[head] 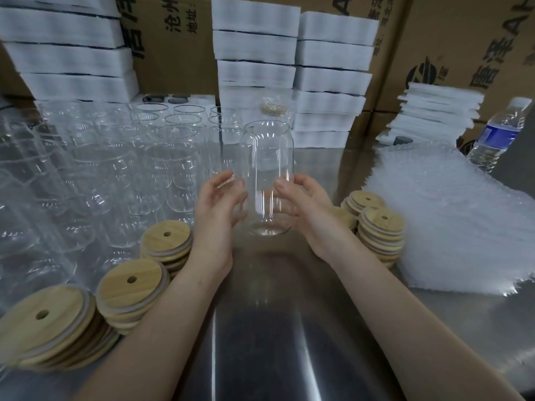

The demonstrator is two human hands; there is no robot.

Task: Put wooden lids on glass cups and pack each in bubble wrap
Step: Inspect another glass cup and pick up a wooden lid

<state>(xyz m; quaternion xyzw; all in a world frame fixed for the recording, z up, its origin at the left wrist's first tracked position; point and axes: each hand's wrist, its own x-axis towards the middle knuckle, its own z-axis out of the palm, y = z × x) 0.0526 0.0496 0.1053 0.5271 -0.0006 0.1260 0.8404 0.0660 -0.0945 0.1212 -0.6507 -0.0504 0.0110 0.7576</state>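
The glass cup is held upright over the steel tabletop, long axis vertical, mouth up. It is gripped by the right hand, fingers curled round it. The left hand is placed at its other side, fingers loosely extended. Wooden lids are stacked either side of the cup, bubble wrap to its right and cartons behind. The cup is clear, lidless and can-shaped.

Steel table; the upright cup at its middle is the mark, though whether its base touches the steel cannot be told. Left of it stand crowded cups. Nearer and left are three lid stacks. Just right are more lids. Farther right lie bubble wrap and a bottle. Behind are foam boxes.
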